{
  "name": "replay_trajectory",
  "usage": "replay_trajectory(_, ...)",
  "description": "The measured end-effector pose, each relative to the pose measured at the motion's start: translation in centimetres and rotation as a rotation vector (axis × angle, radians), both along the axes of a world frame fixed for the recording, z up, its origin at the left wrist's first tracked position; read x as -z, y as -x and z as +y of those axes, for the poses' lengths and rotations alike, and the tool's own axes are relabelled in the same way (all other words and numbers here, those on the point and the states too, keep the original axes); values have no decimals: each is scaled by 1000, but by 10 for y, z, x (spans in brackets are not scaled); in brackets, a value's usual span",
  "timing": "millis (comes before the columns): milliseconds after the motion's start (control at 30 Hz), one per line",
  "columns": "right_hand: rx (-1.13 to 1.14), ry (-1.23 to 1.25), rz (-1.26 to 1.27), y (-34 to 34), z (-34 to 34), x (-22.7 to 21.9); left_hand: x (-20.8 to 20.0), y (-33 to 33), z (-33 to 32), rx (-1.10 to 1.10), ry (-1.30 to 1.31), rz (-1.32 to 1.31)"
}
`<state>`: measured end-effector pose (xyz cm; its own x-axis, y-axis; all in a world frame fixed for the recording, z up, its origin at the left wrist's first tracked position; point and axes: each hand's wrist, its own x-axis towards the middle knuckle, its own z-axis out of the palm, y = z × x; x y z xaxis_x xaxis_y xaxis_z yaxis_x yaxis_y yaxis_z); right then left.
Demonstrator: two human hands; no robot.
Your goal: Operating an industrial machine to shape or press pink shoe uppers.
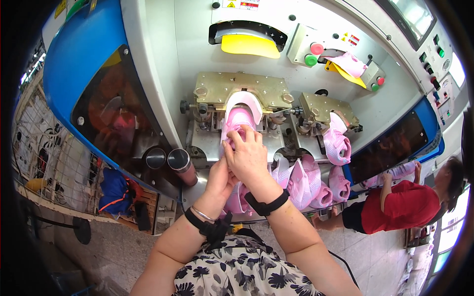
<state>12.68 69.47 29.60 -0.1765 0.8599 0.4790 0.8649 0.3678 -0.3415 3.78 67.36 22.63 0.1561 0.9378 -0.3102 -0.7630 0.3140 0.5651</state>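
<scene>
Two hands on one pink shoe at the press

Both hands work the same pink shoe upper (238,121), which sits on the left station of a grey machine, under a brass-coloured clamp plate (242,89). The right hand (249,158) lies on top, its fingers (243,135) curled narrow and pressed onto the pink fabric at the near end of the shoe. The left hand (219,177) comes in just below and partly under the right one — its fingers are hidden, so I cannot tell whether they pinch the fabric or only steady it.

Just right of the fingers, a second brass-coloured clamp (323,108) carries another pink shoe (338,145). Nearer the body than the fingers, a heap of pink uppers (303,180) lies on the metal ledge (190,190) of the machine. To the left of the fingers stand two dark cylinders (168,159). Beyond the fingers, a yellow pad (249,45) sits in a slot, with red and green buttons (313,54) nearby.

To seat the shoe well, my judgement is that the fabric should be pulled evenly from both sides and kept centred under the plate, with no fold trapped at the edge. Fingertips ought to stay on the near part of the shoe — clear of the clamp's gap.

A person in a red shirt (410,207) sits well off to the right.
</scene>
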Motion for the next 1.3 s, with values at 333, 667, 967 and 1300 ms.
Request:
replay_trajectory(333,-33,86,-190,-11,39,-14,-11,0,-6,1,1,120)
replay_trajectory(667,-98,63,-122,-23,30,26,12,-7,-18,-13,-75,341)
replay_trajectory(967,-115,-10,-89,-24,29,37,24,-8,-19,-6,-104,370)
replay_trajectory(1300,-70,-217,344,-131,-52,62,17,34,-61,313,43,287)
